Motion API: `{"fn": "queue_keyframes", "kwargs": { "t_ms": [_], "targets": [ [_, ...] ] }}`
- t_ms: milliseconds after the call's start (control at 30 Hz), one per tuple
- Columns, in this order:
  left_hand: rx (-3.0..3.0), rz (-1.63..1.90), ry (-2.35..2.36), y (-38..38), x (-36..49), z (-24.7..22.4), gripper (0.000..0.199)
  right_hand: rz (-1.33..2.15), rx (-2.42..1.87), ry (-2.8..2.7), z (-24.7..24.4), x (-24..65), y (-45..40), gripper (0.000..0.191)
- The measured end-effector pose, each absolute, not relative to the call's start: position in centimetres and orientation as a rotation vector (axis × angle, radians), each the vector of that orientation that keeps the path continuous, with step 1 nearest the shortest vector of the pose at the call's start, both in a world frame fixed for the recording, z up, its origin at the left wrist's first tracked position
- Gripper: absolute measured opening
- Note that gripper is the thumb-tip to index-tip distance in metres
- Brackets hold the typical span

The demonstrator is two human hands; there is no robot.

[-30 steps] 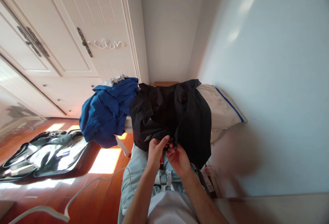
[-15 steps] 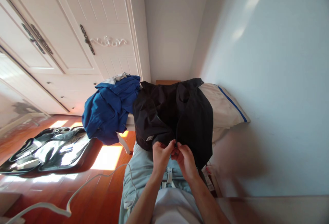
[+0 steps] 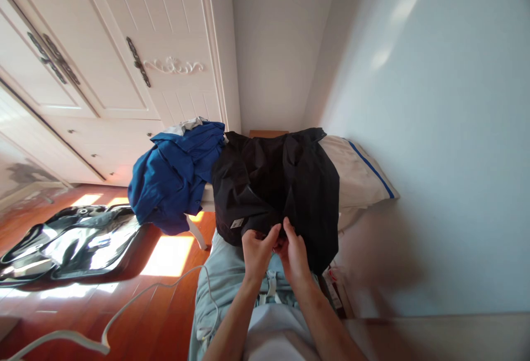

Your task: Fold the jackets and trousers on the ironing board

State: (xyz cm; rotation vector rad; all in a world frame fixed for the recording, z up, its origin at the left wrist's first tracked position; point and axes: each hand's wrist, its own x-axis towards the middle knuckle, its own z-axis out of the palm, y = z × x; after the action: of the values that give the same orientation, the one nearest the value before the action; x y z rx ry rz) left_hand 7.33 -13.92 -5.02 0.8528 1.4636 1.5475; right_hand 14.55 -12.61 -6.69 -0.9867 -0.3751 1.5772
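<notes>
A black garment [image 3: 312,195], open down the front like a shirt or jacket, lies spread out before me. A small white label [image 3: 237,223] shows on its left side. My left hand [image 3: 257,248] pinches the left front edge near the hem. Close beside it, my right hand [image 3: 293,248] pinches the right front edge, its thumb pointing up along the cloth. The fingertips of both hands nearly meet; whatever small part lies between them is hidden. Below, my grey-green trousers [image 3: 219,272] with a white drawstring [image 3: 271,283] show on my lap.
To the left, a crumpled blue garment [image 3: 171,179] hangs over the edge of a white piece of furniture. An open suitcase [image 3: 83,245] lies on the wooden floor [image 3: 144,317]. A cream cloth with a blue stripe [image 3: 356,168] sits at right by the wall. A white cable [image 3: 141,295] crosses at lower left.
My right thumb has lifted and stretched up along the cloth, and the right hand has shifted slightly left. The left hand keeps its pinch. The view has shifted slightly.
</notes>
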Motion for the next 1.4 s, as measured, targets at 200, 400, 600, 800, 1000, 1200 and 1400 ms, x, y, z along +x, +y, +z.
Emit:
{"fn": "queue_keyframes", "kwargs": {
  "t_ms": [200, 400, 600, 800, 1000, 1200, 1400],
  "targets": [
    [0.657, 1.562, 1.157, -13.8, 7.1, -4.8, 0.042, 1.717, -0.687, -0.261, -6.4, 15.3, -13.2, 0.034],
    [0.571, 1.565, 1.123, -13.6, 6.6, -5.5, 0.039, 1.706, -0.711, -0.291, -6.6, 16.0, -13.0, 0.031],
    [0.569, 1.517, 0.979, -13.6, 6.7, -5.5, 0.041, 1.642, -0.789, -0.387, -6.6, 16.1, -12.9, 0.033],
    [0.446, 1.537, 0.929, -13.7, 6.5, -4.7, 0.043, 1.67, -0.809, -0.517, -5.9, 17.0, -12.9, 0.038],
    [0.517, 1.462, 0.958, -13.9, 6.0, -4.6, 0.033, 1.638, -0.854, -0.544, -5.6, 17.9, -12.8, 0.037],
    [0.623, 1.447, 1.074, -14.0, 5.9, -5.2, 0.037, 1.582, -0.933, -0.582, -6.1, 17.8, -12.8, 0.038],
    [0.72, 1.435, 1.142, -14.1, 6.2, -4.8, 0.04, 1.55, -0.96, -0.61, -5.9, 17.5, -12.9, 0.038]
  ]
}}
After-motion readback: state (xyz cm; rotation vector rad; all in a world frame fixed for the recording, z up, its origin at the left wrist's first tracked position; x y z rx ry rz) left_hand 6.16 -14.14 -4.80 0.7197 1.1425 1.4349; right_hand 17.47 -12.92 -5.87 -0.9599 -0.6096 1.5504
